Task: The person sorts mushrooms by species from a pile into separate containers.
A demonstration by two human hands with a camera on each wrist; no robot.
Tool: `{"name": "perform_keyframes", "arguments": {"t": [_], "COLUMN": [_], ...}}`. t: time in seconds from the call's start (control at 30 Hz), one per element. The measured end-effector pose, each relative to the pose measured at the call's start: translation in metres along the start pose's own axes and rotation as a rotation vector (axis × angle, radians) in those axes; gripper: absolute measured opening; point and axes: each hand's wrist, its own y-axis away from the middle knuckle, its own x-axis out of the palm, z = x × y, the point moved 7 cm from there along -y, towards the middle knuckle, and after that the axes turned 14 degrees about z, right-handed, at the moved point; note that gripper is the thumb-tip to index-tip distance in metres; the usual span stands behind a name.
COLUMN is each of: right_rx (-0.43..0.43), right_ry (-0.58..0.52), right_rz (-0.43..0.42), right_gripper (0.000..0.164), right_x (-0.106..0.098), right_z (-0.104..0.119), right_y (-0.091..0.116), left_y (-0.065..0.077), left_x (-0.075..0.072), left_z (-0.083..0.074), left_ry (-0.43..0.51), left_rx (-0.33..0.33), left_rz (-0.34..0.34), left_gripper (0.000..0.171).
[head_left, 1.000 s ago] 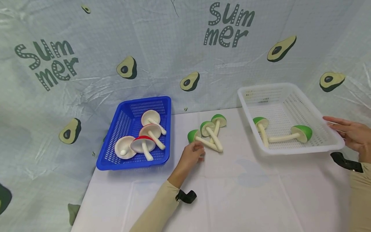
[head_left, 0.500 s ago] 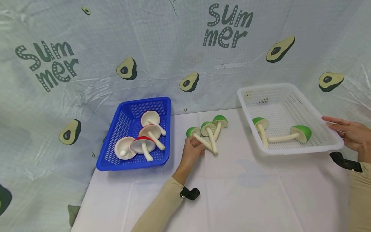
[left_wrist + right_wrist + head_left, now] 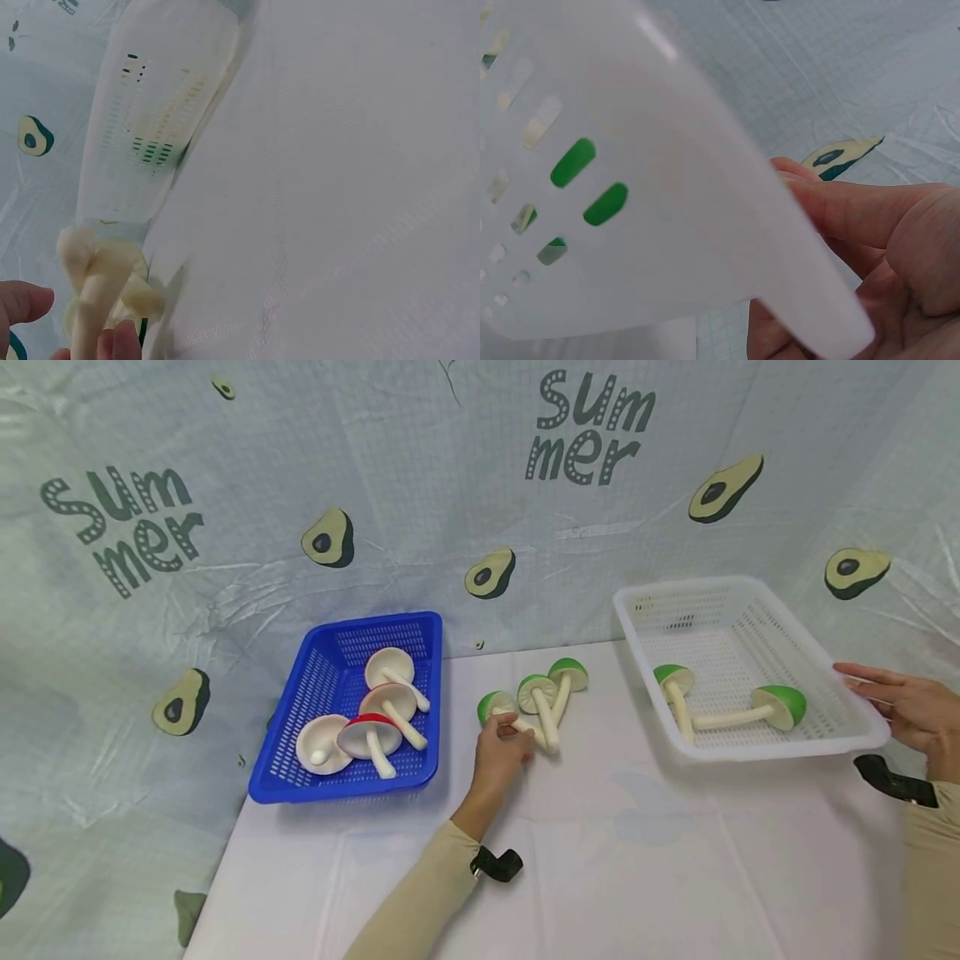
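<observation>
Six mushrooms [image 3: 375,742] already lie in the baskets [image 3: 337,794], three green ones [image 3: 538,697] are left, left hand [image 3: 497,762] around one, grip unclear, straight-fingered right hand [image 3: 910,707] touching the white basket [image 3: 712,647].

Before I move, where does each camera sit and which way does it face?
Head: on the head, facing forward and down at the blue basket, white basket and loose green-capped mushrooms; left hand, right hand and sleeves show.
Left wrist: worn there, facing across the tabletop toward the white basket; part of the left hand shows.
Right wrist: worn there, facing the white basket's outside; part of the right hand shows.
Shared: head and right wrist both show the right hand at the white basket.
</observation>
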Motion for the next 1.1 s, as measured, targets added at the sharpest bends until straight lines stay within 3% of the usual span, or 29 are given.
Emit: {"name": "perform_keyframes", "arguments": {"t": [0.33, 0.7, 0.93, 1.1], "right_rx": [-0.007, -0.01, -0.005, -0.007], "right_ry": [-0.026, -0.03, -0.017, -0.012], "right_rz": [0.01, 0.015, 0.011, 0.007], "right_gripper": [0.033, 0.032, 0.03, 0.03], "right_x": [-0.001, -0.001, -0.003, -0.003], "right_z": [-0.002, -0.002, -0.003, -0.002], "right_y": [-0.001, -0.002, -0.003, -0.003], "left_y": [0.002, 0.004, 0.007, 0.009], "left_x": [-0.01, -0.012, -0.013, -0.012], "left_z": [-0.008, -0.016, -0.023, -0.03], "left_ry": [0.065, 0.061, 0.003, 0.017], "left_rx": [0.065, 0.143, 0.183, 0.214], "left_rz": [-0.101, -0.141, -0.11, -0.087], "left_gripper": [0.049, 0.045, 0.043, 0.042]}}
